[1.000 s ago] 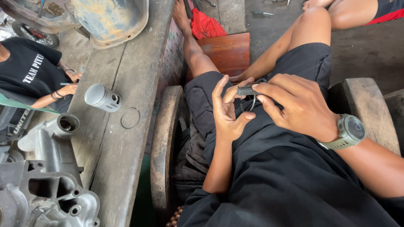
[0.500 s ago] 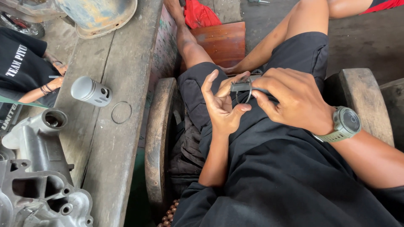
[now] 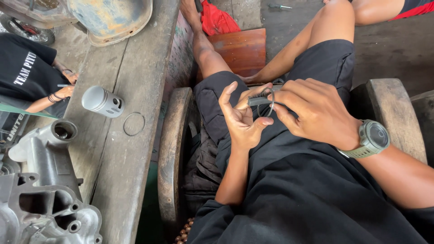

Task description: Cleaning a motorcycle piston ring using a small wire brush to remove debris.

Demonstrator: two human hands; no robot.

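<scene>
black shorts [image 3: 316, 190], grey piston [image 3: 102, 101], red cloth [image 3: 218, 20], olive-green watch [image 3: 373, 138], reddish-brown board [image 3: 242, 49]

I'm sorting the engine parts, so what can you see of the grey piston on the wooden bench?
The piston is a short cylinder of dull silver-grey metal, lying on its side on the worn wooden bench. Its flat crown faces the upper left; a round pin hole shows in its skirt. A thin wire ring lies just right of it, apart. Neither hand touches it.
</scene>
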